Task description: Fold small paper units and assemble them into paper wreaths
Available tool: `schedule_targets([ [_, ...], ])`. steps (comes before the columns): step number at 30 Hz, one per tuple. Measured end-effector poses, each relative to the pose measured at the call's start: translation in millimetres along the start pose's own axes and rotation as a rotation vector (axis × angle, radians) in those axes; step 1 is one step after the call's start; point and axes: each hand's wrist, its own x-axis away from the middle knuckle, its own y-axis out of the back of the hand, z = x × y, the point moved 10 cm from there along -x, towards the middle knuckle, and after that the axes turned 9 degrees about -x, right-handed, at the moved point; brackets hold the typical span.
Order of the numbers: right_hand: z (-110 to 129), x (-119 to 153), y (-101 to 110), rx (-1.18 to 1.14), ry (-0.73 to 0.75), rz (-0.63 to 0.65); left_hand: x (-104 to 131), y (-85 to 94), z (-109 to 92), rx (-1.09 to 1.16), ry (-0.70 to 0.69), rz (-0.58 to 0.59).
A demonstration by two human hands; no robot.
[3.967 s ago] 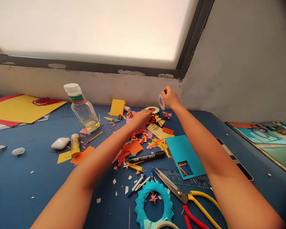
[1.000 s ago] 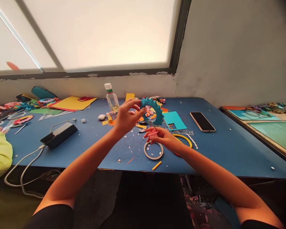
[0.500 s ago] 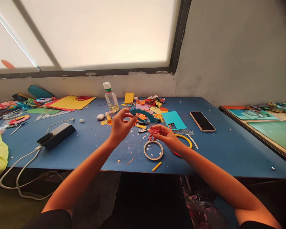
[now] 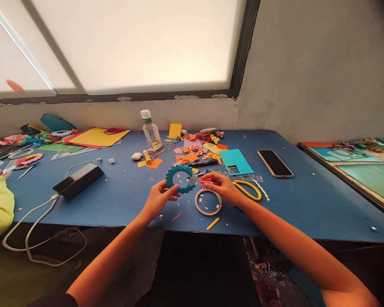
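Observation:
My left hand pinches the lower left edge of a teal folded-paper ring with a zigzag rim. The ring is tilted up so that its round opening faces me, and a pale piece shows on its right side. Close to that side, my right hand has its fingers closed on small pink paper pieces. Whether the pink paper touches the ring I cannot tell. Below my right hand a roll of tape lies flat, and yellow-handled scissors are partly hidden behind that hand.
Paper scraps, a glass bottle, a glue stick and a teal sheet lie farther back. A phone is on the right. At left are a black device with white cables and another person's yellow-green sleeve.
My left hand has lowered the teal ring and turned it from nearly edge-on to facing me. My right hand stays close by with the pink paper.

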Motion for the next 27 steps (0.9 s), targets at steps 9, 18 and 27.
schedule_targets([
  [9, -7.7, -1.8, -3.2, -0.035, 0.03, 0.032, 14.5, -3.6, 19.0, 0.019, 0.082, 0.025],
  [18, -6.3, 0.0, -10.8, -0.053, 0.037, 0.088, 14.5, -3.7, 27.7, -0.064, 0.092, 0.006],
  [27, -26.7, 1.0, -25.6, 0.137, -0.001, 0.18, 30.8, 27.3, 34.3, -0.223, 0.072, -0.171],
])
